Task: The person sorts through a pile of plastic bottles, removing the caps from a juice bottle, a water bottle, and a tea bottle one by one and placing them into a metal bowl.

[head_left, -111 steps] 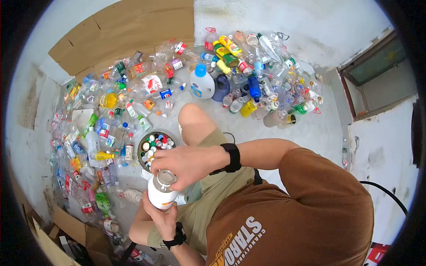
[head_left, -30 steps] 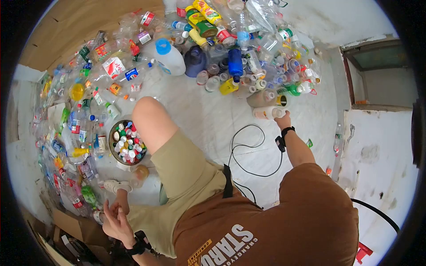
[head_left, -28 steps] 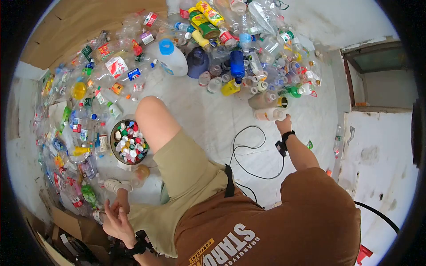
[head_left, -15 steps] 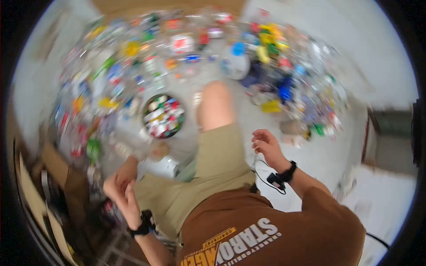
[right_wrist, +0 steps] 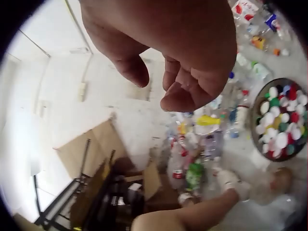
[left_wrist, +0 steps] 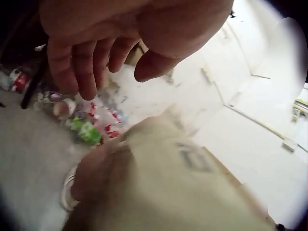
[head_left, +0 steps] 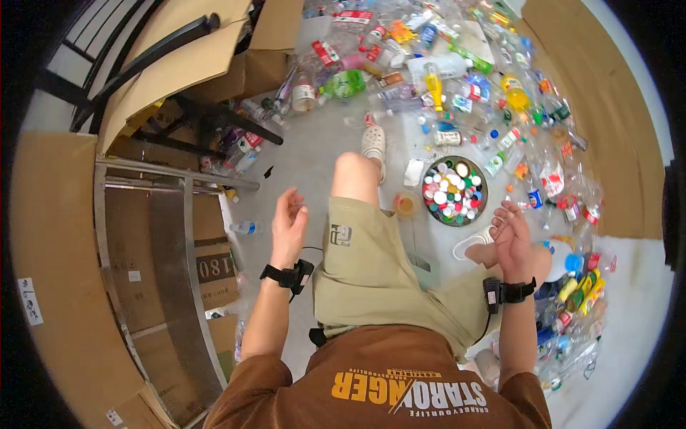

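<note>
My left hand (head_left: 289,227) hovers in the air left of my knee, fingers loosely bent and holding nothing. In the left wrist view, the fingers (left_wrist: 83,72) hang relaxed over the shorts. My right hand (head_left: 511,239) is raised with its palm showing, also holding nothing. It is close to a round bowl (head_left: 486,189) full of bottle caps (head_left: 454,191). A clear bottle with a blue label (head_left: 246,227) lies on the floor left of my left hand. A brownish clear container (head_left: 406,204) stands between my knee and the bowl.
Many plastic bottles (head_left: 429,89) cover the floor ahead and to the right. A white jug with a blue cap (head_left: 559,259) lies right of my right hand. On the left are a metal frame (head_left: 189,250), cardboard boxes (head_left: 261,75) and a black bar (head_left: 236,118).
The white bottle that both hands held earlier was set down by the right hand beside the right-hand bottle pile. I have since turned left, and both hands are raised in front of me.
</note>
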The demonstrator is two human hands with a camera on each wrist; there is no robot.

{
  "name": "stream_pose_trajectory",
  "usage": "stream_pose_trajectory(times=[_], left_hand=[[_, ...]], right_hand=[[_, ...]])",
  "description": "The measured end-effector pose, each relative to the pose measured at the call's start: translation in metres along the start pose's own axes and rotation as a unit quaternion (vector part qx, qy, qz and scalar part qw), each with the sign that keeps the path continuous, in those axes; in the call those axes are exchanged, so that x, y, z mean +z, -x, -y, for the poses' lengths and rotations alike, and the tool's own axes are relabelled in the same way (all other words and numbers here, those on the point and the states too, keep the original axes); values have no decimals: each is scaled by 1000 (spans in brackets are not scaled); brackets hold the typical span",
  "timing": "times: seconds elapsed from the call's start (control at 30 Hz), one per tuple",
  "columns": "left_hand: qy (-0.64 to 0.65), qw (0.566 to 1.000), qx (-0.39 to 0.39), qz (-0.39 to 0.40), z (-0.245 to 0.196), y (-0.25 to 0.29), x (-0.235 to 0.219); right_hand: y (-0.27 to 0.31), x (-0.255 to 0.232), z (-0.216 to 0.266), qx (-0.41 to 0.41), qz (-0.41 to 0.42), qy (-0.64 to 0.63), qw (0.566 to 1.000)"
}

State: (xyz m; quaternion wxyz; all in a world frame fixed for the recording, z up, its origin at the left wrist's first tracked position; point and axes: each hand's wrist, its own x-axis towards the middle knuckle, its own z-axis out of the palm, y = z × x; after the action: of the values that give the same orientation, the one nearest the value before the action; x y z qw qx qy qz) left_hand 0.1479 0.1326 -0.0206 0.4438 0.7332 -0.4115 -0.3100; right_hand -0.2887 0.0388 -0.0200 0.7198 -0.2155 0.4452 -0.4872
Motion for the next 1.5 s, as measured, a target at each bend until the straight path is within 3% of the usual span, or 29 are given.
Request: stream_pose_trajectory(times=[0.07,0.13,0.17,0.2,0.27,0.3,0.33,0.4,0.47,0.53,0.7,0.87,0.9,0.93,0.97,1.0,1.07,1.17,1.27,1.37,1.5], left_hand=[[-24,997,-67,1,56,1,-11],[-39,991,-122,47,144,11,-20],[-72,975,-199,67,173,22,-23],[-104,952,-275,88,200,37,-27],[-199,912,-336,124,260,77,-33],[-214,889,-376,150,323,108,-39],[-321,854,-363,190,260,115,-38],[-329,832,-372,248,333,155,-49],[-311,827,-392,257,333,183,-55],[-304,834,-394,237,272,156,-39],[-255,879,-363,177,232,105,-19],[-225,896,-354,146,249,70,-26],[-86,911,-370,159,295,69,-36],[101,898,-417,100,292,63,-41],[278,846,-455,28,289,58,-46],[478,717,-495,-116,220,42,-50],[643,661,-378,-79,191,31,-62],[733,644,-212,51,163,11,-67],[752,633,-123,140,100,-8,-69],[762,611,-88,197,44,-16,-69],[751,616,-67,229,1,-13,-67]], right_hand=[[-29,-34,-28,50,-47,49,996],[-54,-104,-64,127,-124,30,984],[-63,-121,-74,165,-164,19,973],[-64,-111,-75,143,-210,-25,967],[-61,-81,-67,122,-160,5,980],[-61,-72,-65,110,-133,20,985],[-62,-69,-66,133,-133,25,982],[-62,-66,-71,186,-126,40,974],[-62,-75,-77,185,-110,40,976],[-66,-82,-79,187,-103,58,975],[-63,-83,-79,198,-121,77,970],[-59,-93,-82,188,-138,75,969],[-58,-93,-82,190,-137,81,969],[-58,-95,-83,193,-135,87,968],[-57,-97,-83,196,-135,94,967],[-58,-102,-84,196,-132,92,967],[-60,-109,-83,195,-127,90,968],[-58,-93,-74,184,-135,95,969],[-65,-90,-73,184,-126,70,972],[-65,-56,-64,170,-88,71,979],[-50,24,-44,134,69,108,983]])
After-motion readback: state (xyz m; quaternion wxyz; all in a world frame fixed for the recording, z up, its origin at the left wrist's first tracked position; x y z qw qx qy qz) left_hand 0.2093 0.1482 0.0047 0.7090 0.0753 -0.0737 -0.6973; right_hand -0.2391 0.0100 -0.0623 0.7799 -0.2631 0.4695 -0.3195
